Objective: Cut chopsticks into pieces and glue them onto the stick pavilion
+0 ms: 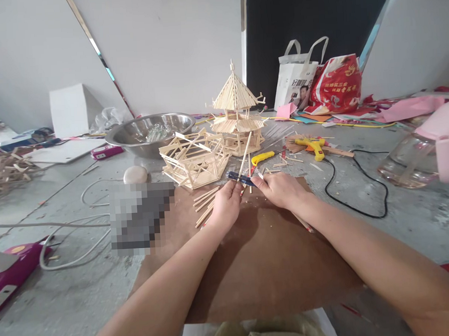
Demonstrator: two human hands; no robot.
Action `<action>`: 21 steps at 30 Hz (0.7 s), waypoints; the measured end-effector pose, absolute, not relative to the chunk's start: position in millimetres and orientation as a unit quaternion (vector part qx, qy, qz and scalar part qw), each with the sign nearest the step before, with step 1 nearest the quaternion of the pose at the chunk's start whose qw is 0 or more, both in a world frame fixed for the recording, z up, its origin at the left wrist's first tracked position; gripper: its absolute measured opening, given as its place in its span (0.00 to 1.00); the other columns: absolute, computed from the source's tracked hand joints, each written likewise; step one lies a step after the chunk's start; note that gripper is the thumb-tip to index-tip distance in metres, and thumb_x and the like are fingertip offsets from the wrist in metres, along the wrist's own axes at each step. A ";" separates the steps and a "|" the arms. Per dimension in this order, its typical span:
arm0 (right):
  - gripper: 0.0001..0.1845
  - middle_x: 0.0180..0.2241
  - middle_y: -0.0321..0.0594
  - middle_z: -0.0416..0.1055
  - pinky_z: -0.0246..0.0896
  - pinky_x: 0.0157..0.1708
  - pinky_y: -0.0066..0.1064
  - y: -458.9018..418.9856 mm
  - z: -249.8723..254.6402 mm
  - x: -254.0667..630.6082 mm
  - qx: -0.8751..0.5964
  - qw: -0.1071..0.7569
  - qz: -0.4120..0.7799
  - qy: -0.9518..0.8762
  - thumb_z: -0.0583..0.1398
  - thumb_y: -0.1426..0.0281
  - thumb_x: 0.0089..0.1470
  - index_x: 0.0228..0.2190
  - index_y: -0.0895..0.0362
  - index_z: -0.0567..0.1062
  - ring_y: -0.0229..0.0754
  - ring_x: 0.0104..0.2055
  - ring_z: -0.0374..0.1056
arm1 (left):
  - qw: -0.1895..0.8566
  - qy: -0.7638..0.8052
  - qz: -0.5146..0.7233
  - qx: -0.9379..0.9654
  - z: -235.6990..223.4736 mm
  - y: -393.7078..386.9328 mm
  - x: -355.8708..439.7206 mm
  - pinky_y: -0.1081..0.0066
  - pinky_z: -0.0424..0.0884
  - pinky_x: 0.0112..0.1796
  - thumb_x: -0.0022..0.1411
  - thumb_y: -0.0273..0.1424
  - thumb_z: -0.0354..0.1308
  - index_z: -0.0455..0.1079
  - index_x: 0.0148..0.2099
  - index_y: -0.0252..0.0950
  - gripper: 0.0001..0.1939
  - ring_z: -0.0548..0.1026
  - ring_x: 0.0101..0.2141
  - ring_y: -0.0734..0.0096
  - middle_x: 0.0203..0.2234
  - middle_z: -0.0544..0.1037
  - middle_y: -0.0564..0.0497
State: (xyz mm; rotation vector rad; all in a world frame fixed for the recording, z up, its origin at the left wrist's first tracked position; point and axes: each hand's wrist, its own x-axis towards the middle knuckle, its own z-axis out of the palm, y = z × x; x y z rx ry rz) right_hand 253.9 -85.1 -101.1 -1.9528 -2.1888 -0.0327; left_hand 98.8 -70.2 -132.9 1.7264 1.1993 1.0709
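Note:
My left hand (226,204) is closed around a thin wooden stick (245,154), which slants up and away from the fingers. My right hand (280,189) grips a narrow dark blue tool (240,177); its head crosses the stick close to my left fingertips. I cannot make out what kind of tool it is. Several loose sticks (204,207) lie beside my left hand on a brown board (267,266). Just beyond the hands stand an open stick frame (194,162) and a tiered stick pagoda (238,107) with a pointed roof.
A yellow-handled knife (263,158) and a yellow glue gun (313,146) lie to the right, with a black cord (362,212). At the far right is a pink-lidded jug (408,161). A metal bowl (125,135) and a purple power strip (21,266) are on the left.

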 end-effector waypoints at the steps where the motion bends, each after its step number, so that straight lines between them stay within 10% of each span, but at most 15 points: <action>1: 0.43 0.28 0.49 0.72 0.56 0.28 0.32 -85.0 -101.1 254.1 -0.661 0.105 -0.011 -0.743 0.27 0.49 0.48 0.27 0.59 0.72 0.47 0.33 0.68 | 0.381 0.471 0.417 0.678 -132.3 -70.7 99.0 0.79 0.52 0.18 0.55 0.40 0.43 0.60 0.28 0.34 0.15 0.56 0.16 0.82 0.15 0.59 0.57; 15: 0.30 0.32 0.43 0.70 0.53 0.28 0.29 -86.0 -101.6 260.5 -0.629 0.149 0.007 -0.763 0.40 0.47 0.48 0.34 0.56 0.68 0.45 0.35 0.66 | 0.340 0.453 0.449 0.691 -119.4 -77.9 103.5 0.79 0.56 0.24 0.56 0.39 0.43 0.60 0.28 0.34 0.14 0.56 0.21 0.80 0.19 0.59 0.57; 21: 0.24 0.42 0.45 0.65 0.53 0.38 0.30 -82.1 -108.5 266.3 -0.571 0.179 -0.017 -0.801 0.53 0.64 0.45 0.45 0.59 0.62 0.44 0.42 0.62 | 0.273 0.417 0.447 0.743 -120.0 -79.4 98.0 0.78 0.59 0.28 0.57 0.37 0.42 0.63 0.33 0.33 0.14 0.61 0.25 0.77 0.22 0.65 0.54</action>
